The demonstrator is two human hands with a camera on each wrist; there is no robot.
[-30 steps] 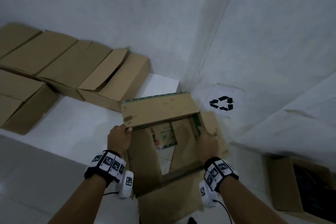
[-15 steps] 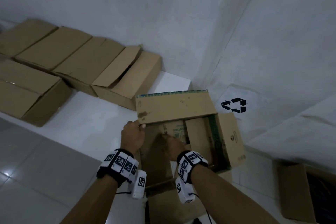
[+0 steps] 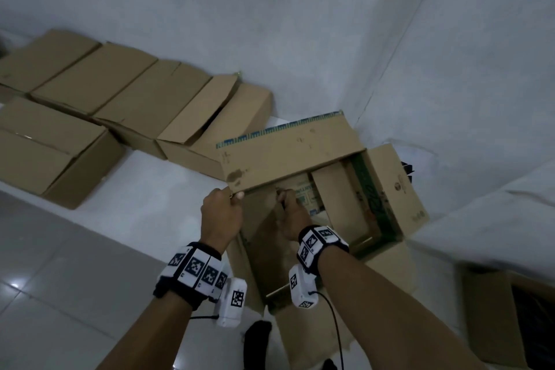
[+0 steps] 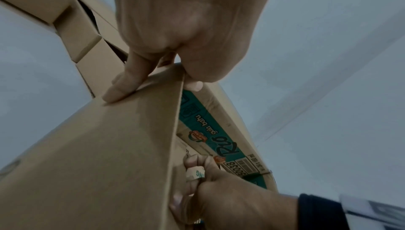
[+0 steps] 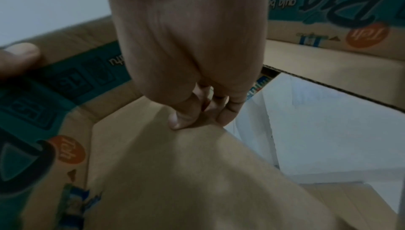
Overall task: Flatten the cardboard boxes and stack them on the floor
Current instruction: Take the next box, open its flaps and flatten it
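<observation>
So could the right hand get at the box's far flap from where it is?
Probably yes. The right hand is inside the open box, pinching an inner flap; the far flap stands just above it, nothing between, though it must let go first.

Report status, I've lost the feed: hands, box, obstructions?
Left hand pinches box corner. Right hand grips inner flap. Box unflattened. Nothing blocking.

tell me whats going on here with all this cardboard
A person is breaking down an open printed cardboard box. The left hand pinches the corner of one flap, while the right hand reaches inside and grips an inner flap. The box is not yet flat; its flaps stand open. More boxes, not flattened, lie on the floor along the wall, and another sits at the right edge.
</observation>
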